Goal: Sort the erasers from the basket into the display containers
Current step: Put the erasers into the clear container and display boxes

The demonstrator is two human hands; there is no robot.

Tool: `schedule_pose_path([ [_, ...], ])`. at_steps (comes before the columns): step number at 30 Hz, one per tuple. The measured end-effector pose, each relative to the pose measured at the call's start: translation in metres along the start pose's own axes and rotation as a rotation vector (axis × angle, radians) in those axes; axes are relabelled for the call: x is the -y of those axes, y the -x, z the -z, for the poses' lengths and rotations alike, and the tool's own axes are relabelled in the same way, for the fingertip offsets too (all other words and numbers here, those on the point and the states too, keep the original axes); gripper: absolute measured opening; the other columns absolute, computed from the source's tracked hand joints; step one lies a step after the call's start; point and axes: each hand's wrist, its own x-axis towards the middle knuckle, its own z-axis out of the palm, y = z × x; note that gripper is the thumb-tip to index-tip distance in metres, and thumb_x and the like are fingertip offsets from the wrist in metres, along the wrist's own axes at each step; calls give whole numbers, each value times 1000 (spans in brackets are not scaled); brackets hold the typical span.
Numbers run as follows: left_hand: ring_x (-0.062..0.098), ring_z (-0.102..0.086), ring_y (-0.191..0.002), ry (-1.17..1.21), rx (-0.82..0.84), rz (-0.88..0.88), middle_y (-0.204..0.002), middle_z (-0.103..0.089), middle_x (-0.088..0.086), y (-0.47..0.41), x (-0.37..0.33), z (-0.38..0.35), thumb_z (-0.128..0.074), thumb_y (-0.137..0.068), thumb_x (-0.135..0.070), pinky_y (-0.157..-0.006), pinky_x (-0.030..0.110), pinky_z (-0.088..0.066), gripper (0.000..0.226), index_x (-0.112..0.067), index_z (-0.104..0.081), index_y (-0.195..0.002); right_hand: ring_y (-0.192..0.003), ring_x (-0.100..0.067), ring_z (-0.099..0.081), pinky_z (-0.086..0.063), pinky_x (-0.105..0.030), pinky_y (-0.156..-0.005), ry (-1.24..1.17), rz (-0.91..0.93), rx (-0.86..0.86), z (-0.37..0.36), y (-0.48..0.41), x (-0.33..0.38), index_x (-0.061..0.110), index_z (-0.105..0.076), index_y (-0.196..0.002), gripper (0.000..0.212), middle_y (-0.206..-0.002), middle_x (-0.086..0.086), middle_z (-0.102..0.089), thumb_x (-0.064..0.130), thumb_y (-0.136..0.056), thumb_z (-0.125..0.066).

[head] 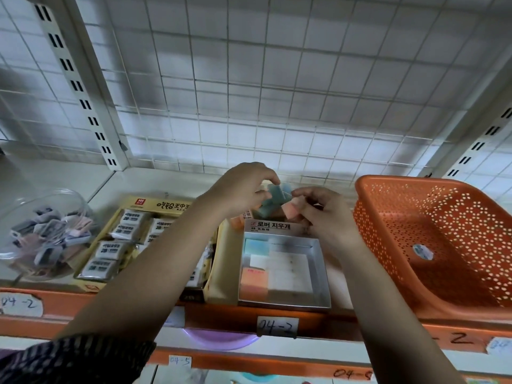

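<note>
- L hand [243, 189] curls its fingers round a clump of teal erasers [273, 199]; R hand [325, 217] pinches a pink eraser [292, 213] that touches the teal ones.
- Both hover over the back edge of silver box [322, 278], w/ teal, white & orange erasers along its left side.
- Orange basket [374, 231] sits just right of R hand; yellow box [149, 203] is under L forearm.

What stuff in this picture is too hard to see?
Head view:
- Blue erasers in the left hand: count hidden by its fingers, blurred.
- Pink eraser, right hand: fingers cover it.
- Yellow box: middle hidden by the left forearm.
- Orange basket: right side cut off by the edge.
- Jar: contents blurred.
</note>
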Motion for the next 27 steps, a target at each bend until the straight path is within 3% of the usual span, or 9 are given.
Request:
schedule_pose_path([
  [4,18,-51,-122,-135,114,-60,-132,-58,-2,-22,-5,-9,-56,-93,-9,-100,36,-41,36,-21,-63,-126,-67,-12,-65,-55,-22,-61,-199,-5,68,9,21,-4,7,-68,-100,15,-84,-6,-70,-2,-88,-63],
  [7,20,-54,-111,-206,126,-68,-118,-60,-1,-30,-8,-14,-57,-92,-8,-90,33,-44,33,-20,-66,-121,-71,-9,-66,-51,-17,-60,-267,-8,111,15,32,-9,9,-68,-96,25,-85,-6,-71,-10,-81,-66],
  [10,18,-52,-99,-205,100,-50,-98,-49,-5,-34,-6,-18,-67,-89,-15,-79,27,-38,26,-16,-68,-114,-74,-8,-63,-49,-17,-58,-354,4,137,18,39,-14,3,-62,-96,29,-89,-14,-66,-18,-75,-67],
  [14,18,-51,-98,-171,124,-8,-99,-48,-3,-33,-5,-16,-71,-86,-21,-79,27,-37,20,-14,-65,-104,-73,-8,-63,-48,-15,-59,-454,17,160,19,45,-18,0,-54,-93,34,-89,-18,-60,-23,-70,-65],
  [17,18,-53,-95,-135,117,0,-99,-57,-2,-21,-5,-10,-71,-85,-18,-74,27,-37,16,-18,-59,-95,-75,-6,-61,-48,-15,-62,-404,75,208,17,49,-16,5,-59,-85,25,-82,-5,-64,-7,-68,-74],
  [20,15,-56,-91,-53,49,12,-94,-61,-4,1,-5,-1,-71,-85,-18,-72,29,-41,15,-20,-61,-97,-82,-17,-62,-52,-24,-70,-314,78,270,14,50,-13,7,-69,-94,20,-83,-7,-67,5,-75,-76],
  [24,15,-56,-94,10,-70,13,-100,-62,-2,38,1,5,-66,-90,-19,-77,28,-41,23,-15,-66,-112,-75,-14,-64,-53,-24,-65,-133,46,363,5,49,-11,7,-71,-100,20,-83,-10,-69,-5,-85,-66],
  [27,18,-57,-88,50,-133,22,-97,-61,1,58,8,0,-65,-90,-20,-74,33,-43,19,-13,-67,-108,-78,-7,-63,-52,-23,-70,98,79,394,-6,47,-11,8,-72,-97,23,-89,-4,-71,-5,-78,-74],
])
